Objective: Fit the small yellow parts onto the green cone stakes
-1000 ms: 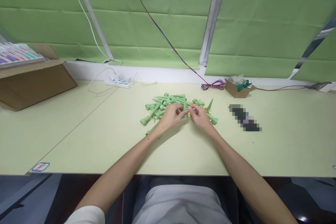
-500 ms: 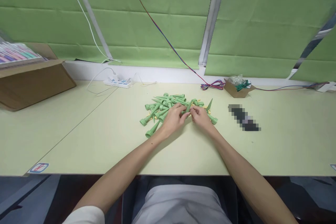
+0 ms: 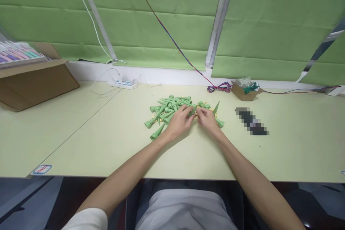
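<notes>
A heap of green plastic spikes point(image 3: 161, 109) with wide capped ends lies on the pale table, with small yellow pieces point(image 3: 154, 119) scattered among them. My left hand point(image 3: 180, 120) is at the heap's right part, its fingers closed round a green spike point(image 3: 193, 110) whose tip points up. Close beside it, my right hand point(image 3: 207, 119) has thumb and fingers pinched together near that spike; what it pinches is too small to make out. Another green spike point(image 3: 216, 107) stands tilted just beyond my right hand, and a capped end point(image 3: 220, 123) lies to its right.
At the far left is a cardboard box point(image 3: 40, 86) with pens on it. A power strip point(image 3: 122, 83) and a coiled red-blue cable point(image 3: 219, 87) lie along the back edge. A small carton point(image 3: 244, 94) and a pixelated dark object point(image 3: 252, 121) are on the right.
The spike in my left hand leans over a little more, and my right hand has shifted slightly. The whole view has moved a little.
</notes>
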The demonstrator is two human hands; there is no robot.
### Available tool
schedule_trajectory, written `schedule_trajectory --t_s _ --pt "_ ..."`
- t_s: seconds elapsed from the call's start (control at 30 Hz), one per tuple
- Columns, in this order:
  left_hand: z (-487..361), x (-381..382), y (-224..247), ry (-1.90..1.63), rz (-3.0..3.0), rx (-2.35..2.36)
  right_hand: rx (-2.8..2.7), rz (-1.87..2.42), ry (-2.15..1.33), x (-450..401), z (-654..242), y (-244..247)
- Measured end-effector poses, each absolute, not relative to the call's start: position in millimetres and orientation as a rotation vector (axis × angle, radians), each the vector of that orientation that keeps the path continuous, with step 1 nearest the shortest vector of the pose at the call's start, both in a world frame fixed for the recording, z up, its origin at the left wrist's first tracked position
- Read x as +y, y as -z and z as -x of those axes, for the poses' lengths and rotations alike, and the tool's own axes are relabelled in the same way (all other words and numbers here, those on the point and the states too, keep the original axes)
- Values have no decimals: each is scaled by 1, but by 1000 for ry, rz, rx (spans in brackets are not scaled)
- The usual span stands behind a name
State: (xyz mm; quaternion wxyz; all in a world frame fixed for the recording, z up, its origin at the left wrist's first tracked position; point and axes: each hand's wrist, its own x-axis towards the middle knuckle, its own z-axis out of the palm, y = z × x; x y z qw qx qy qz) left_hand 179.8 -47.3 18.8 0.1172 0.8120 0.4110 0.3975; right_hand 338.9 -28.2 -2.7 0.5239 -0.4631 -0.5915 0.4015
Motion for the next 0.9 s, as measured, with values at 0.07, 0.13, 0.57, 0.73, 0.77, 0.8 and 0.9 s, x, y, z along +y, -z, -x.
schedule_trajectory --t_s 0.07,0.13,0.57,0.73,0.77,0.8,0.9 --pt "-178 -45 -16 -1154 -2395 1168 -1418 1098 -956 -27 -339 4" --pt "-177 -43 -14 -1152 -2406 1147 -1427 1086 -951 -27 -339 5" --pt "-167 -33 -13 -1167 -2525 1121 -1416 1040 -975 -29 -339 3" --pt "-172 -32 -15 -1249 -2300 1234 -1404 1042 -847 -28 -343 2" --pt "-173 -33 -16 -1264 -2218 1245 -1417 1044 -797 -29 -343 1" --pt "-174 -33 -18 -1253 -2122 1244 -1435 1048 -744 -30 -344 -1" --pt "-176 -34 -24 -1062 -1757 1167 -1527 1048 -616 -34 -345 -4"
